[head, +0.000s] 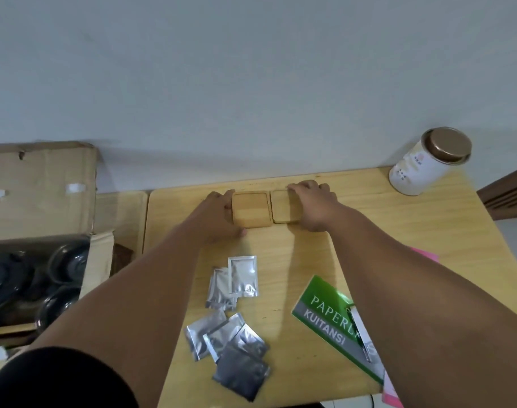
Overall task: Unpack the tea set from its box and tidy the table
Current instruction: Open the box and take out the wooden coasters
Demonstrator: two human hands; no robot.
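— What's holding everything?
— A light wooden table set against the wall.
— And on it?
— Two square wooden coasters side by side near the far edge, a white tin with a brown lid at the far right corner, a scatter of silver packets toward the near edge, and a green receipt book just right of them, with pink paper beyond it.

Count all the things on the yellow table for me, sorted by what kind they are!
Wooden square coasters: 2
Silver foil packets, as far as the overlapping piles show: 7
White tin with a brown lid: 1
Green booklet: 1
Pink paper, partly hidden: 1
Total: about 12
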